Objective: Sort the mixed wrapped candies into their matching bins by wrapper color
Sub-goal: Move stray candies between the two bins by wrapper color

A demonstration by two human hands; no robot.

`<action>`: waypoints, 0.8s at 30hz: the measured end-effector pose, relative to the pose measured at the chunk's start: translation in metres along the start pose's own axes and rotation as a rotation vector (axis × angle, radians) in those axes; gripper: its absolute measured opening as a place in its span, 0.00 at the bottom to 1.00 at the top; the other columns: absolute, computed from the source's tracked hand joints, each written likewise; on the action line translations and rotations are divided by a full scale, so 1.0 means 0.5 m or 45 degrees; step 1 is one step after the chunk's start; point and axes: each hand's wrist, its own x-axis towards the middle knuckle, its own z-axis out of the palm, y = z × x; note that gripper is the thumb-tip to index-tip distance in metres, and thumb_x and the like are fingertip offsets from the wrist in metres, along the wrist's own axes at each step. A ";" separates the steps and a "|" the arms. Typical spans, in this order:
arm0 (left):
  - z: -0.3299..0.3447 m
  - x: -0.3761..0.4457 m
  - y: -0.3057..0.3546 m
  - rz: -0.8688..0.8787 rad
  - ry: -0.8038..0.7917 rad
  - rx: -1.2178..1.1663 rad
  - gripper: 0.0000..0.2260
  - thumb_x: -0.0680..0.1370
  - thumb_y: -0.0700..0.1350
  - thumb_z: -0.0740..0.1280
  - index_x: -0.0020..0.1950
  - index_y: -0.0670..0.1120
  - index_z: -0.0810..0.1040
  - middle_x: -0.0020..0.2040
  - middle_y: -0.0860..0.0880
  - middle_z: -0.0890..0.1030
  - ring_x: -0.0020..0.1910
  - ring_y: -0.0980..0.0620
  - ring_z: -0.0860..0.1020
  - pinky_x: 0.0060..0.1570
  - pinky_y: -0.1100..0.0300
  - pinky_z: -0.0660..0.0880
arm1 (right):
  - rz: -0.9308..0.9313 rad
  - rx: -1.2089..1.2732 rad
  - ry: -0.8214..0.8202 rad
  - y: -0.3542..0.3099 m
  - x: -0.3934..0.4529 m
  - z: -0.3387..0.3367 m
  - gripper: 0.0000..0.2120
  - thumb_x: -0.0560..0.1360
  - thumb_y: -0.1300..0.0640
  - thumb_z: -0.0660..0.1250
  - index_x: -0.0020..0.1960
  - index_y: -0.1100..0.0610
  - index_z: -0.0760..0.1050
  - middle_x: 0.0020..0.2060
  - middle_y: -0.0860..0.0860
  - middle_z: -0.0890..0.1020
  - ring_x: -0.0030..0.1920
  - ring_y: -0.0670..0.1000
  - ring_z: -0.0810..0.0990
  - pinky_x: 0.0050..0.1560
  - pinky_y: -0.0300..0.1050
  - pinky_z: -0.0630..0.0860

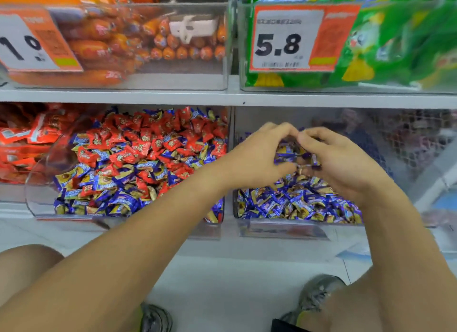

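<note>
Left hand (257, 156) and right hand (346, 163) cupped together, blue candies (294, 156) gripped between, above right bin (284, 230), mixed bin (118, 223) left, white shelf (222, 98) close overhead.

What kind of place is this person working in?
Most likely a shop's bulk-candy aisle: printed price tags like the 5.8 tag, clear bins of wrapped candies on a white shelf, and bagged snacks above.

shelf (230, 247) | mixed red/blue bin (44, 203) | blue bin (284, 230) beside
</note>
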 end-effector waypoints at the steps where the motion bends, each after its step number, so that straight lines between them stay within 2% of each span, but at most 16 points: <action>1: -0.007 -0.006 -0.001 0.045 -0.009 0.087 0.20 0.74 0.47 0.71 0.65 0.50 0.73 0.58 0.50 0.75 0.60 0.54 0.72 0.61 0.60 0.68 | -0.061 -0.172 0.058 0.007 0.004 -0.014 0.07 0.79 0.51 0.67 0.55 0.52 0.79 0.51 0.51 0.82 0.42 0.47 0.78 0.41 0.42 0.76; 2: -0.019 -0.019 -0.001 0.072 0.044 0.151 0.19 0.74 0.47 0.70 0.65 0.50 0.74 0.59 0.50 0.75 0.60 0.54 0.72 0.62 0.59 0.68 | -0.139 -0.342 0.107 0.013 0.007 -0.027 0.07 0.78 0.50 0.69 0.54 0.50 0.80 0.51 0.49 0.83 0.44 0.46 0.79 0.45 0.43 0.78; 4: -0.048 -0.064 0.000 0.064 0.223 0.198 0.14 0.75 0.45 0.69 0.61 0.51 0.77 0.55 0.53 0.77 0.54 0.61 0.74 0.58 0.64 0.69 | -0.280 -0.589 0.142 0.018 0.010 -0.044 0.09 0.77 0.50 0.70 0.56 0.48 0.81 0.52 0.48 0.83 0.51 0.46 0.81 0.58 0.50 0.78; 6: -0.084 -0.131 -0.011 0.001 0.287 0.255 0.09 0.77 0.43 0.68 0.55 0.52 0.80 0.49 0.57 0.80 0.47 0.64 0.76 0.51 0.68 0.71 | -0.384 -0.724 0.115 0.012 0.002 -0.042 0.08 0.77 0.51 0.69 0.56 0.48 0.81 0.51 0.46 0.83 0.53 0.45 0.81 0.59 0.51 0.77; 9: -0.132 -0.232 -0.049 -0.223 0.006 0.392 0.07 0.76 0.53 0.68 0.53 0.57 0.81 0.45 0.64 0.81 0.46 0.65 0.78 0.45 0.69 0.73 | -0.518 -0.633 -0.039 -0.014 -0.029 0.005 0.04 0.78 0.53 0.69 0.51 0.48 0.81 0.43 0.45 0.84 0.43 0.46 0.83 0.48 0.45 0.79; 11: -0.134 -0.268 -0.087 -0.257 -0.192 0.413 0.10 0.76 0.58 0.67 0.55 0.58 0.81 0.49 0.63 0.80 0.50 0.66 0.76 0.48 0.72 0.71 | -0.617 -0.564 -0.157 -0.035 -0.056 0.062 0.04 0.77 0.56 0.71 0.50 0.50 0.82 0.42 0.46 0.85 0.43 0.46 0.83 0.46 0.41 0.79; 13: -0.119 -0.282 -0.125 -0.230 -0.281 0.354 0.13 0.76 0.59 0.68 0.58 0.58 0.81 0.55 0.62 0.77 0.55 0.65 0.73 0.55 0.71 0.68 | -0.803 -0.686 -0.269 -0.047 -0.078 0.127 0.05 0.75 0.58 0.73 0.50 0.51 0.82 0.42 0.44 0.84 0.43 0.43 0.82 0.47 0.37 0.78; 15: -0.112 -0.285 -0.151 -0.233 -0.268 0.251 0.13 0.74 0.57 0.72 0.58 0.58 0.81 0.56 0.61 0.75 0.58 0.64 0.71 0.58 0.72 0.66 | -0.946 -0.904 -0.399 -0.050 -0.085 0.187 0.07 0.74 0.57 0.73 0.52 0.52 0.81 0.44 0.45 0.83 0.44 0.43 0.80 0.49 0.38 0.76; 17: -0.116 -0.289 -0.175 -0.254 -0.199 0.157 0.14 0.72 0.55 0.74 0.57 0.58 0.81 0.56 0.60 0.75 0.57 0.63 0.72 0.59 0.67 0.68 | -0.918 -1.231 -0.527 -0.052 -0.073 0.237 0.11 0.74 0.53 0.73 0.56 0.52 0.79 0.47 0.47 0.81 0.48 0.45 0.78 0.52 0.45 0.75; 20: -0.128 -0.300 -0.195 -0.284 -0.135 0.118 0.13 0.71 0.54 0.75 0.55 0.60 0.81 0.54 0.62 0.75 0.56 0.61 0.75 0.58 0.57 0.73 | -0.735 -1.758 -0.612 -0.058 -0.048 0.295 0.19 0.73 0.48 0.73 0.61 0.51 0.74 0.53 0.50 0.77 0.54 0.53 0.77 0.55 0.52 0.76; 22: -0.135 -0.304 -0.204 -0.252 -0.117 0.126 0.10 0.72 0.54 0.75 0.52 0.59 0.80 0.52 0.63 0.76 0.54 0.59 0.75 0.55 0.54 0.74 | -0.653 -1.947 -0.673 -0.072 -0.033 0.313 0.22 0.71 0.48 0.75 0.61 0.52 0.73 0.55 0.51 0.76 0.54 0.54 0.76 0.54 0.51 0.76; 24: -0.147 -0.306 -0.215 -0.236 -0.109 0.151 0.07 0.72 0.54 0.74 0.48 0.59 0.80 0.50 0.62 0.76 0.51 0.60 0.75 0.53 0.55 0.74 | -0.556 -2.065 -0.766 -0.087 -0.016 0.315 0.26 0.68 0.46 0.77 0.62 0.52 0.73 0.55 0.50 0.76 0.53 0.51 0.74 0.51 0.45 0.73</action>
